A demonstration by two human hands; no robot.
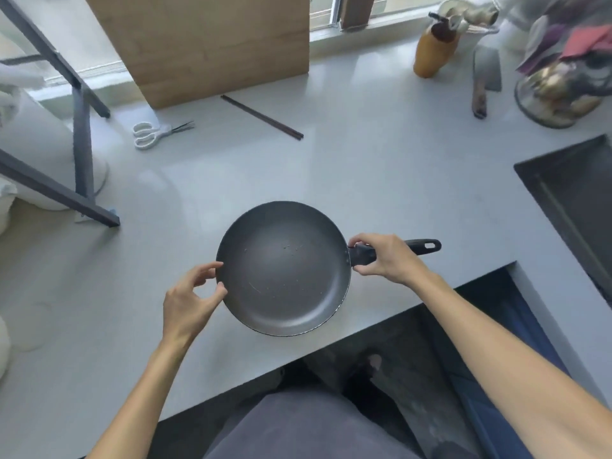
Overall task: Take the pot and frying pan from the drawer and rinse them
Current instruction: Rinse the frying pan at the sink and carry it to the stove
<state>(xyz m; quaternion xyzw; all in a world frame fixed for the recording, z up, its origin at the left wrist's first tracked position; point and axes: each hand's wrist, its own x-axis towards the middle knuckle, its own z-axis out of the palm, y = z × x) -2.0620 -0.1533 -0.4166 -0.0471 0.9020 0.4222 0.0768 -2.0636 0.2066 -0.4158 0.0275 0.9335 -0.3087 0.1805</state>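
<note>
A dark grey frying pan with a black handle sits on the pale grey counter, near its front edge. A few crumbs and scratches mark its inside. My right hand is closed around the handle close to the pan's bowl. At the pan's left rim my left hand has its fingers spread, the fingertips touching or nearly touching the rim. No pot is in view. The dark sink opens at the right edge.
At the back stand a wooden board, chopsticks, white scissors, a cleaver, an amber bottle and a glass jar. A dark metal rack frame stands at the left. Below the counter edge are my legs and the floor.
</note>
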